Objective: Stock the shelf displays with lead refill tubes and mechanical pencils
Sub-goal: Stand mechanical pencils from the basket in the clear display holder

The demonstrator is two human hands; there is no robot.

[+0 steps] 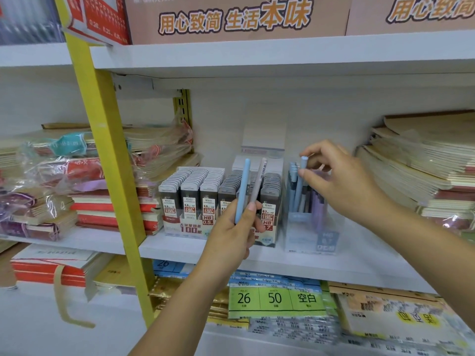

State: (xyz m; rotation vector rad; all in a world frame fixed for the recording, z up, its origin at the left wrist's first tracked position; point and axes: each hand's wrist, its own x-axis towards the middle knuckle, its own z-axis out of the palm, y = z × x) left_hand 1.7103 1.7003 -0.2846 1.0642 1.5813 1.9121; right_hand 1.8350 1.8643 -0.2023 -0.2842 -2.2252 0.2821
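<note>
Two pencils (pixel 243 188) in left fingers (pixel 251 207); right fingers (pixel 317 175) pinch blue pencil (pixel 298 194) above white shelf (pixel 359 255).

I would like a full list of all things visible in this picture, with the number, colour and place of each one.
lead refill displays: two, grey tubes in white trays, middle shelf, centre
pencil display box: one, clear, right of the refills, holds blue and purple pencils
loose pencils: two, blue and pinkish, held upright before the refills
blue pencil: one, going into the display box
notebook stacks: several, cream and red, both ends of the shelf
upright post: one, yellow, left
banner boxes: two, peach, top shelf
green paper pack: one, lower shelf
shelf: white
left hand: grips the loose pencils
right hand: pinches the blue pencil
</note>
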